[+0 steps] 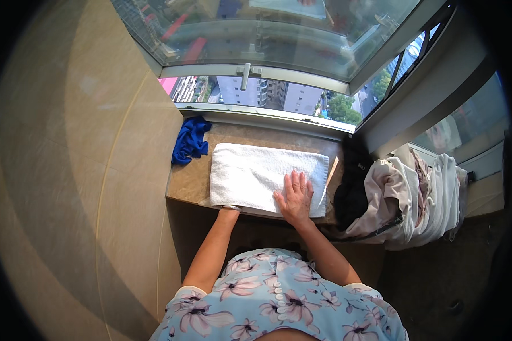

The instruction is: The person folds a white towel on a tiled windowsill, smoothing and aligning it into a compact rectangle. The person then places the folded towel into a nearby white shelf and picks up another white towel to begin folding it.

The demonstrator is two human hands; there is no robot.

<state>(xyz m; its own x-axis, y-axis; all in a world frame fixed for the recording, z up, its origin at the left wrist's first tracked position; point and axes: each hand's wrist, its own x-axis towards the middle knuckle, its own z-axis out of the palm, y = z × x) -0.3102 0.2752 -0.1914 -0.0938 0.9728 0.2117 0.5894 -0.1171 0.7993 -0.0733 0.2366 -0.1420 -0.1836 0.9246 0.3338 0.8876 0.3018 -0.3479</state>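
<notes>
A white towel (250, 176), folded into a rectangle, lies on the brown stone window ledge (193, 184) in front of me. My right hand (296, 199) rests palm down on the towel's right part, fingers stretched out and a little apart. My left forearm (211, 247) reaches to the towel's near left edge, with a pale bracelet (231, 208) at the wrist. Beyond that, my left hand is tucked under the towel or into its fold; I cannot tell which. Its fingers are hidden.
A crumpled blue cloth (191, 141) lies at the ledge's left end. To the right are a black garment (352, 187) and a heap of white and pinkish clothes (415, 196). Behind the ledge stands a window with a handle (245, 77). A tiled wall (114, 170) borders the left.
</notes>
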